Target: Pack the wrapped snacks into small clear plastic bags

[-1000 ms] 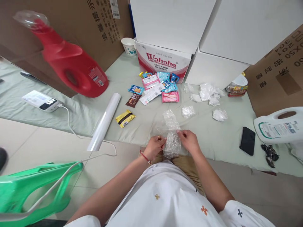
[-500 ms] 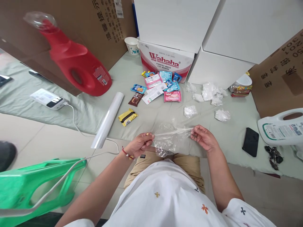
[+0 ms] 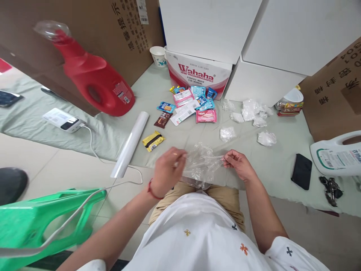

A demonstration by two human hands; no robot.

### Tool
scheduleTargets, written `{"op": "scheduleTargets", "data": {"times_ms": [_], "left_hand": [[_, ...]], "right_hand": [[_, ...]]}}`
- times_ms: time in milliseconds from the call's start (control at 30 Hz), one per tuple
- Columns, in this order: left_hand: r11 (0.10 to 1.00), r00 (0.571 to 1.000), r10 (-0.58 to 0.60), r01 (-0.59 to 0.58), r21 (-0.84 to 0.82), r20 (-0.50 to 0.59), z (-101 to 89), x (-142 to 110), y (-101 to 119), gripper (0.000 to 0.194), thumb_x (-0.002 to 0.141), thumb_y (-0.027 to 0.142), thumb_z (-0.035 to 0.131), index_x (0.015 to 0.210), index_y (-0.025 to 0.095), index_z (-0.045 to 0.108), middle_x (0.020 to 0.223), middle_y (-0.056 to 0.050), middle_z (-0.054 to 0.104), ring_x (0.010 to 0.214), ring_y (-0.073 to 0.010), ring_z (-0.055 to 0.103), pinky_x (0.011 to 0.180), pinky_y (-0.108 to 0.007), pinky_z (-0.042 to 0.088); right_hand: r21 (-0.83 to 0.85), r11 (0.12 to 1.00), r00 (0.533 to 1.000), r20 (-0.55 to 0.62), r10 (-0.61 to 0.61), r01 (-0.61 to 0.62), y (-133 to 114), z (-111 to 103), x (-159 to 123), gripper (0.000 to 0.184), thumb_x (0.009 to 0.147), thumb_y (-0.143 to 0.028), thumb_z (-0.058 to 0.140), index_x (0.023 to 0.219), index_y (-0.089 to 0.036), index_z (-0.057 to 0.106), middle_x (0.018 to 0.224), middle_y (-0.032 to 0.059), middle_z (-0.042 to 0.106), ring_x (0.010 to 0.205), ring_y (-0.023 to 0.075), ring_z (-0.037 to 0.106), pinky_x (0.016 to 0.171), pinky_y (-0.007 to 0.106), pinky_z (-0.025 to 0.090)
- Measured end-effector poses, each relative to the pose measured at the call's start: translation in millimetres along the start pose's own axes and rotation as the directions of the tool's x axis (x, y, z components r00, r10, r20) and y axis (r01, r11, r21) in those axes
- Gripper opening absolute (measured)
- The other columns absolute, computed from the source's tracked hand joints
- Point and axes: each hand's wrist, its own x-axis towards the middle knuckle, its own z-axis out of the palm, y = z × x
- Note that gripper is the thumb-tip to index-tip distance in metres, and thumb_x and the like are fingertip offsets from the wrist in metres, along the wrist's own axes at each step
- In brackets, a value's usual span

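My left hand and my right hand both pinch a crumpled sheet of clear plastic film held between them above my lap. The left hand is slightly blurred, with its fingers closed on the film's left edge. My right hand grips the film's right edge. Beyond my hands, on the pale green cloth, lie a roll of clear film, a yellow snack packet and a pile of snack packets.
Several small film-wrapped bundles lie right of the snacks. A red detergent jug, a Wahaha box, a white jug, a black phone, keys, a power bank and a green stool surround me.
The film was bunched between close hands, then pulled taut and wide. Now my left hand has lifted and turned inward, and the film is slack and crumpled again.
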Motion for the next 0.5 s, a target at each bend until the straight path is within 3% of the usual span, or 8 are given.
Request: {"op": "scheduleTargets", "data": {"times_ms": [67, 133, 267, 433, 500], "left_hand": [[0.977, 0.950, 0.186, -0.206, 0.057, 0.252, 29.3, 8, -5, 0.039, 0.104, 0.037, 0.040, 0.117, 0.020, 0.073, 0.117, -0.012, 0.075, 0.110, -0.0224, 0.068, 0.100, -0.037, 0.048], [0.936, 0.906, 0.229, -0.306, 0.175, 0.357, 59.8, 12, -21, 0.047, 0.105, 0.036, 0.037, 0.143, 0.020, 0.059, 0.145, -0.014, 0.063, 0.136, -0.0258, 0.056, 0.121, -0.049, 0.032], [0.878, 0.924, 0.194, -0.314, 0.362, 0.330, 94.3, 8, -48, 0.061, 0.106, 0.044, 0.033, 0.160, 0.017, 0.036, 0.162, -0.017, 0.043, 0.152, -0.0303, 0.039, 0.127, -0.063, 0.004], [0.879, 0.948, 0.136, -0.249, 0.406, 0.286, 92.8, 2, -50, 0.064, 0.106, 0.048, 0.031, 0.162, 0.017, 0.033, 0.163, -0.018, 0.040, 0.152, -0.0315, 0.038, 0.124, -0.068, -0.006], [0.881, 0.957, 0.105, -0.216, 0.420, 0.271, 90.9, 2, -48, 0.063, 0.106, 0.048, 0.030, 0.161, 0.017, 0.034, 0.163, -0.018, 0.039, 0.152, -0.0318, 0.038, 0.124, -0.070, -0.006]], "right_hand": [[-0.053, 0.998, 1.000, 0.016, -0.019, 0.019, -3, 2, 1, 0.048, 0.066, -0.062, 0.085, 0.077, -0.019, 0.066, 0.077, 0.0011, 0.068, 0.068, 0.0140, 0.062, 0.065, 0.028, 0.056], [-0.097, 0.994, 0.999, 0.002, -0.044, 0.044, -4, -1, 1, 0.048, 0.068, -0.063, 0.084, 0.076, -0.020, 0.065, 0.073, 0.0001, 0.065, 0.067, 0.0145, 0.061, 0.064, 0.029, 0.055], [-0.179, 0.981, 0.992, -0.085, -0.091, 0.074, -1, -23, -7, 0.047, 0.073, -0.064, 0.079, 0.078, -0.020, 0.064, 0.079, 0.0019, 0.066, 0.069, 0.0150, 0.060, 0.066, 0.029, 0.054], [-0.302, 0.951, 0.973, -0.193, -0.125, 0.063, 7, -59, -38, 0.044, 0.081, -0.064, 0.074, 0.082, -0.021, 0.066, 0.078, 0.0028, 0.067, 0.071, 0.0164, 0.059, 0.071, 0.031, 0.052], [-0.355, 0.934, 0.980, -0.167, -0.112, 0.047, 7, -70, -54, 0.044, 0.082, -0.065, 0.073, 0.082, -0.021, 0.068, 0.078, 0.0040, 0.068, 0.075, 0.0190, 0.062, 0.077, 0.033, 0.053]]}}
